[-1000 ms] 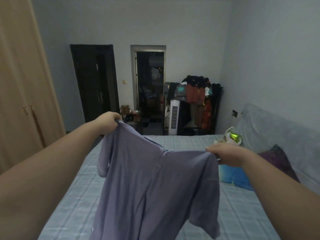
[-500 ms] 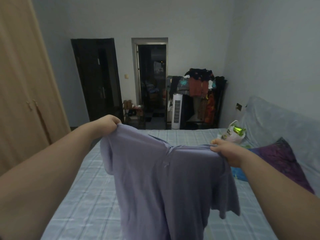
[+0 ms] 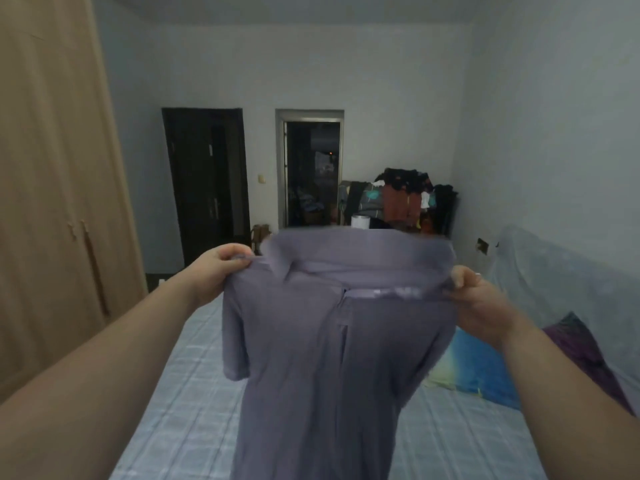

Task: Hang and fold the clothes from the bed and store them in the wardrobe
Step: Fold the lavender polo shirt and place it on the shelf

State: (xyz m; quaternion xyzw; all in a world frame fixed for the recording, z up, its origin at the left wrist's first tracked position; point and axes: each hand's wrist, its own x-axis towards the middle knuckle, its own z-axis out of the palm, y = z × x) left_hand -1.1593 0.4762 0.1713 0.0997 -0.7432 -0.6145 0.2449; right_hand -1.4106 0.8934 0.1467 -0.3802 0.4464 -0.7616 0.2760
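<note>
1. Both hands have lifted the shirt (image 3: 329, 341) higher than a moment ago; its blurred collar now runs level across the top.
2. Left hand (image 3: 218, 271) fingers (image 3: 232, 252) pinch one shoulder; right hand (image 3: 481, 306) fingers (image 3: 462, 275) pinch the other.
3. The shirt hangs in the air over the bed (image 3: 194, 393), its lower end out of view.
4. It hides mid-bed and the foot of the far clothes rack (image 3: 405, 202).
5. The wardrobe (image 3: 52, 202), doors closed, stands at the left; a blue pillow (image 3: 485, 375) lies on the bed at the right; a dark door (image 3: 204, 181) is behind.

Lilac polo shirt (image 3: 329, 375) hangs spread at its shoulders above the checked bed (image 3: 180, 393); blurred collar seems upturned.
</note>
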